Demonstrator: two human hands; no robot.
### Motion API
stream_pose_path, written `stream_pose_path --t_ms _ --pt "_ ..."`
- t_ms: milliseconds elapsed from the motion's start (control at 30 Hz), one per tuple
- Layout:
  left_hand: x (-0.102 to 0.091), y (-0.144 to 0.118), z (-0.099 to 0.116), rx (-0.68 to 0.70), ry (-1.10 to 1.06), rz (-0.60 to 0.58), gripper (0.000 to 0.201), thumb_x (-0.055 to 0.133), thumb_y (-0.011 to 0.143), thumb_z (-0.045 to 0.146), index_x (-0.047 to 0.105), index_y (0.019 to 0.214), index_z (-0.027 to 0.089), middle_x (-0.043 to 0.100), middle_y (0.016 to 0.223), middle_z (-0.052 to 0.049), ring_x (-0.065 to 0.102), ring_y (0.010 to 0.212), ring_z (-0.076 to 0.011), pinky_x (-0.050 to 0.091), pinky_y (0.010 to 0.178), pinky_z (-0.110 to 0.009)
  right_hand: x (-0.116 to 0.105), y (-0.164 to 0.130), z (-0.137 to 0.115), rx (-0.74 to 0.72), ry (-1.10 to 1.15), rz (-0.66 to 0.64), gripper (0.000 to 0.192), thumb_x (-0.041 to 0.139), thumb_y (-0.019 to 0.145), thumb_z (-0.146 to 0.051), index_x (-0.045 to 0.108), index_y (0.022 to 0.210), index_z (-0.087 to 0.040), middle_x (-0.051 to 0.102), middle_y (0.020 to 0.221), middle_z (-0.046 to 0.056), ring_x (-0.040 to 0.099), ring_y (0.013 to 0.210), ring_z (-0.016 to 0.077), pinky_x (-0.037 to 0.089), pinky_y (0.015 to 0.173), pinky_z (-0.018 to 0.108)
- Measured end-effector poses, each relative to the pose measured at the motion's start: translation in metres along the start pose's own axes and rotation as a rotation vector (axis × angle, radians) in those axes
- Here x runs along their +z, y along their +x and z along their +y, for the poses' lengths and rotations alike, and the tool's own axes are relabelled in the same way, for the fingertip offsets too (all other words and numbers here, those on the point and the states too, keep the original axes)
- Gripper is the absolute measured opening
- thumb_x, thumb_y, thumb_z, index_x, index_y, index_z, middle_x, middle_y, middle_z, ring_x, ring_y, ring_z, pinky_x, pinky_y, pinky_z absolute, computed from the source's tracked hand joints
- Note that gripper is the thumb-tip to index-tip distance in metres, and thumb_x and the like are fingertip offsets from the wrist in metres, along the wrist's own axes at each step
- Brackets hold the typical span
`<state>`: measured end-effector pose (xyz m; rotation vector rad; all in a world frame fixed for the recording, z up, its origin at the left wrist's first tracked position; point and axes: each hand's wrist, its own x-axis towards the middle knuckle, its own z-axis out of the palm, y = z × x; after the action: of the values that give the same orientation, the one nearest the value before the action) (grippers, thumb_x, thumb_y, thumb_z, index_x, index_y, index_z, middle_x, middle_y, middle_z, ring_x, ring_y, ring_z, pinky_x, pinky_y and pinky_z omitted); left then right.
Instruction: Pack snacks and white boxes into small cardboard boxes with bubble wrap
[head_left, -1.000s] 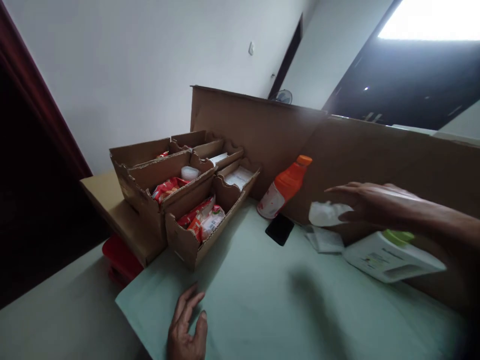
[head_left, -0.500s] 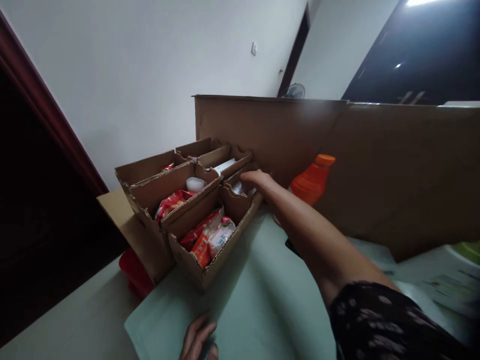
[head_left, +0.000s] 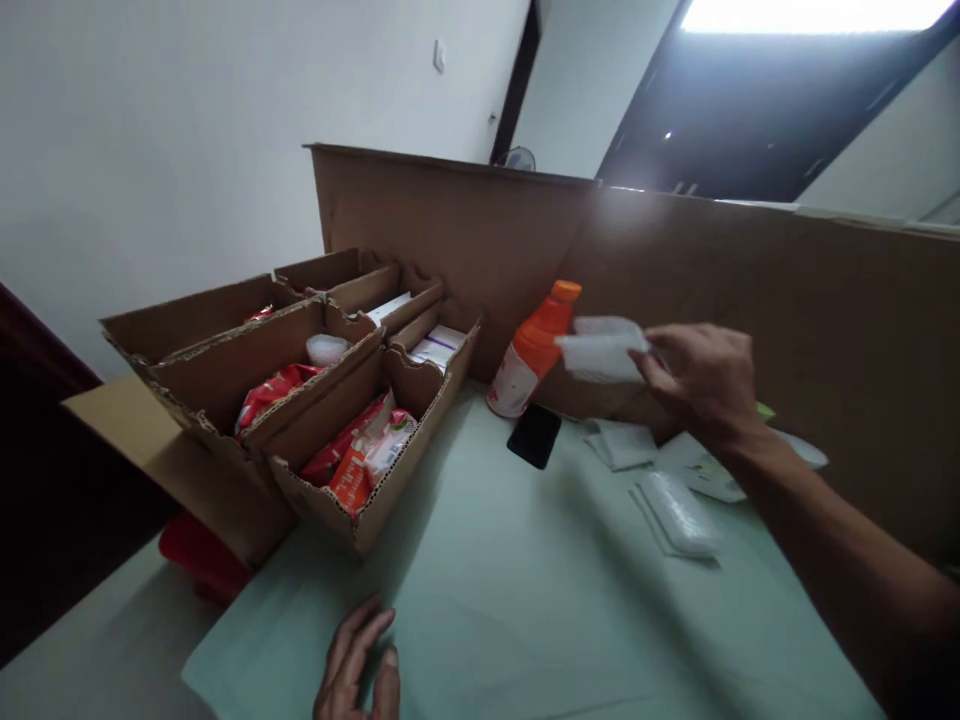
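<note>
- White packet (head_left: 602, 349), flat and pale, is held in the air above the surface, in front of the cardboard wall (head_left: 787, 330) and just right of the orange bottle's cap.
- Right hand (head_left: 701, 380) pinches the packet's right edge between thumb and fingers, arm stretched in from the lower right.
- Left hand (head_left: 358, 668) lies flat and empty on the pale green surface (head_left: 495, 590) at the near edge, fingers loosely spread.
- Below the right hand, more white packets lie on the surface: a small stack (head_left: 622, 443) by the wall and a clear-wrapped one (head_left: 679, 513) nearer.
- A white container with a green cap (head_left: 720, 470) lies partly hidden behind the right wrist.
- An orange bottle (head_left: 531, 350) leans against the wall, with a black phone (head_left: 535, 435) flat on the surface just in front of it.
- To the left stand open cardboard trays (head_left: 352, 420) in stepped rows: the near ones hold red and orange snack packs (head_left: 356, 460), the rear right ones hold white packets (head_left: 439, 347), and one holds a small white tub (head_left: 327, 349).
- A red item (head_left: 199, 560) shows under the trays at the surface's left edge.
</note>
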<state>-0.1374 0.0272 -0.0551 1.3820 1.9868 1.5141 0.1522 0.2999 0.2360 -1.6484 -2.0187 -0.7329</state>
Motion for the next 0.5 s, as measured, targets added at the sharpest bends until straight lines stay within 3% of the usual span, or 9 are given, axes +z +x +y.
stream_pose_path --t_ms 133,233,333,433,500 --pt "-0.002 0.031 0.042 0.168 0.08 -0.21 0.03 0.054 0.088 0.028 0.075 0.108 0.022 0.072 0.117 -0.012 0.07 0.103 -0.0278 0.059 0.086 -0.04 0.039 -0.058 0.066 0.048 -0.103 -0.294 0.016 0.06 0.079 -0.032 0.074 0.085 -0.03 0.077 0.103 0.021 0.067 0.104 0.0363 0.04 0.083 0.049" --pt "0.016 0.057 0.088 0.306 0.154 -0.462 0.034 0.061 0.083 0.023 0.071 0.115 0.023 0.07 0.12 -0.011 0.065 0.109 -0.029 0.053 0.098 -0.045 0.065 -0.059 0.069 0.081 0.003 -0.315 0.015 0.062 0.073 -0.043 0.074 0.078 -0.036 0.077 0.104 0.019 0.068 0.101 0.0381 0.041 0.071 0.049" --pt "0.054 0.083 0.106 0.465 0.201 -0.687 0.029 0.066 0.082 0.026 0.071 0.109 0.019 0.069 0.116 -0.013 0.061 0.107 -0.03 0.05 0.096 -0.045 0.061 -0.032 0.024 -0.047 0.228 -0.186 0.019 0.056 0.077 -0.043 0.074 0.079 -0.036 0.079 0.1 0.013 0.07 0.097 0.0355 0.047 0.076 0.048" --pt "0.095 0.104 0.093 0.604 0.243 -0.797 0.015 0.064 0.083 0.022 0.07 0.095 0.016 0.068 0.108 -0.013 0.059 0.103 -0.0276 0.047 0.093 -0.041 0.03 0.003 -0.058 -0.275 0.444 -0.113 0.022 0.053 0.084 -0.035 0.074 0.088 -0.031 0.078 0.102 0.01 0.071 0.095 0.0305 0.051 0.084 0.045" --pt "0.114 0.113 0.08 0.657 0.236 -0.785 0.008 0.062 0.083 0.018 0.068 0.088 0.016 0.068 0.103 -0.011 0.058 0.1 -0.0251 0.045 0.091 -0.038 0.006 0.026 -0.123 -0.447 0.525 -0.129 0.023 0.054 0.088 -0.032 0.075 0.096 -0.026 0.077 0.109 0.008 0.069 0.102 0.0277 0.051 0.091 0.041"
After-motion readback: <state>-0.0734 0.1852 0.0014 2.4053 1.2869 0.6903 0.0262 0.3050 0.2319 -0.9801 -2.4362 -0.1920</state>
